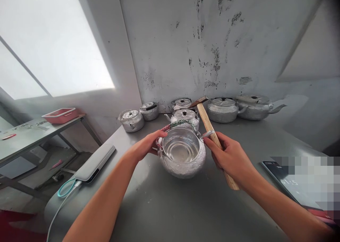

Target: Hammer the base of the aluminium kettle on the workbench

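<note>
A lidless hammered aluminium kettle (183, 169) is tilted toward me, so its ringed inner bottom shows. My left hand (146, 146) grips its left side, thumb at the rim, by the red and green wrapped bail handle (183, 123). The short spout (208, 134) points right, touching or very near the fingers of my right hand (230, 155). That hand is closed around the wooden handle of a hammer (205, 119), its metal head up and away from me. Whether the kettle's base rests on the table is hard to tell.
Several lidded aluminium kettles (223, 111) stand along the wall at the back of the grey table (159, 210). A white power bank (95, 162) with cables lies at left, a phone (281, 181) at right. A pink basket (60, 116) sits on a side table.
</note>
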Demonstrator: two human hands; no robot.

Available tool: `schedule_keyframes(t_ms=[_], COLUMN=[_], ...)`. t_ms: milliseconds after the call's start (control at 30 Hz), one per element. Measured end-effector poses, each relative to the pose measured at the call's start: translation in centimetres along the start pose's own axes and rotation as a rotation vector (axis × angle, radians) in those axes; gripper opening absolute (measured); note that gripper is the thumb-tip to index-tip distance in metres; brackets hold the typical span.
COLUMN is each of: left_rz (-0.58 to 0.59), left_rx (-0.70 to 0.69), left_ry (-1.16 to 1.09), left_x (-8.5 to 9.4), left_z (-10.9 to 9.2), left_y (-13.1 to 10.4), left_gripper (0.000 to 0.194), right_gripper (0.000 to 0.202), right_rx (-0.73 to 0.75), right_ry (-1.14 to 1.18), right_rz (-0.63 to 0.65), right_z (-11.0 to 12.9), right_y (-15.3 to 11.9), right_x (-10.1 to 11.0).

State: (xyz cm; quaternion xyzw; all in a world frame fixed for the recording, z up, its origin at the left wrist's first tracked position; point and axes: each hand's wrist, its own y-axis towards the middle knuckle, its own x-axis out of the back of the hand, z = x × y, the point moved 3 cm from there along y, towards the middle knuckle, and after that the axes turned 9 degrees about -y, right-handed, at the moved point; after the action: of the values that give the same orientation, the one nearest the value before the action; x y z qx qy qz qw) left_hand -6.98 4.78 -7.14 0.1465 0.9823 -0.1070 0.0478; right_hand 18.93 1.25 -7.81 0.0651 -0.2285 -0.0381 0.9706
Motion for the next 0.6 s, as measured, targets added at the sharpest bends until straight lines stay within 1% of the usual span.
schedule_keyframes(t_ms=[100,300,467,600], left_rz=[-0.014,0.013,0.030,0.060], left_rx=[-0.008,-0.037,-0.064,-0.076], left_ry=[-0.015,-0.043,-0.057,-0.061], left_x=[0.1,-0.1,0.0,0.1], left_z=[0.1,0.0,0.0,0.0], left_y=[0.0,0.1,0.2,0.3], left_gripper=[0.035,0.028,0.024,0.024], right_gripper=[0.027,0.028,0.027,0.026], right_rx=[-0.001,-0.011,-0.009,-0.003], right_ry=[-0.004,0.002,-0.005,0.006], right_rz=[0.014,0.033,0.041,0.036], right_z=[0.5,1.2,1.1,0.9], right_y=[-0.2,-0.6,-0.8,-0.6], right_x=[0.1,0.3,0.3,0.2])
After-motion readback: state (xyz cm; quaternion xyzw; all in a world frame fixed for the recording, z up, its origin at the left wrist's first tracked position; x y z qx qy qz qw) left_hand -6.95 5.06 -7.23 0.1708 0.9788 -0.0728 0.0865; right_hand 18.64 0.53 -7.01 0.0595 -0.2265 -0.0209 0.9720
